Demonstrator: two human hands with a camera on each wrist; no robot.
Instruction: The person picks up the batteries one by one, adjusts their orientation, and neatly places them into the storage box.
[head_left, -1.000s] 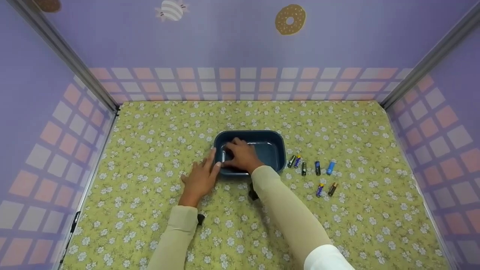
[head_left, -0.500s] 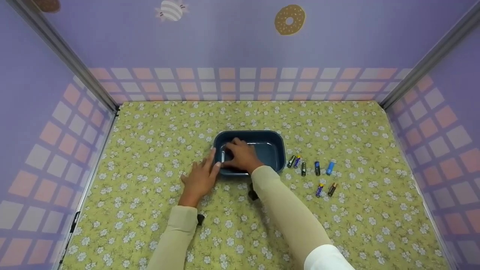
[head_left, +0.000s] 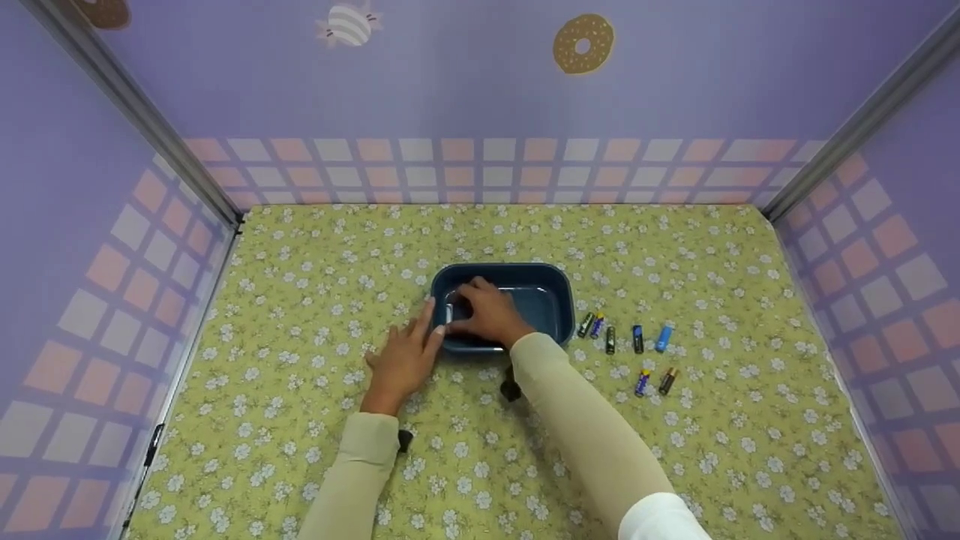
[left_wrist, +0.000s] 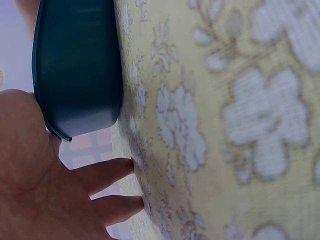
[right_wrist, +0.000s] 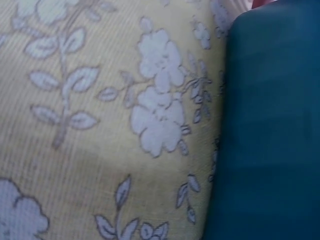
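Observation:
A dark teal rectangular basin (head_left: 544, 307) sits on the floral cloth. My left hand (head_left: 405, 364) lies at its left front corner, fingers extended. In the left wrist view, two fingertips of the left hand (left_wrist: 30, 175) meet the cloth while the thumb side is at the basin wall (left_wrist: 80, 60). My right hand (head_left: 491, 311) reaches inside the basin's left half, its fingers and thumb bent toward the left wall. Whether it holds anything I cannot tell, as the hand covers that spot. The right wrist view shows only the basin's outer wall (right_wrist: 270, 130) and cloth.
Several loose batteries lie right of the basin, among them a light blue battery (head_left: 664, 337), a black and copper battery (head_left: 667, 381) and a purple and yellow battery (head_left: 642, 382). The floral cloth (head_left: 315, 300) covers the table. Purple panels (head_left: 480, 82) enclose the back and both sides.
Both hands, the basin and the batteries keep their places relative to one another. The head view has shifted very slightly.

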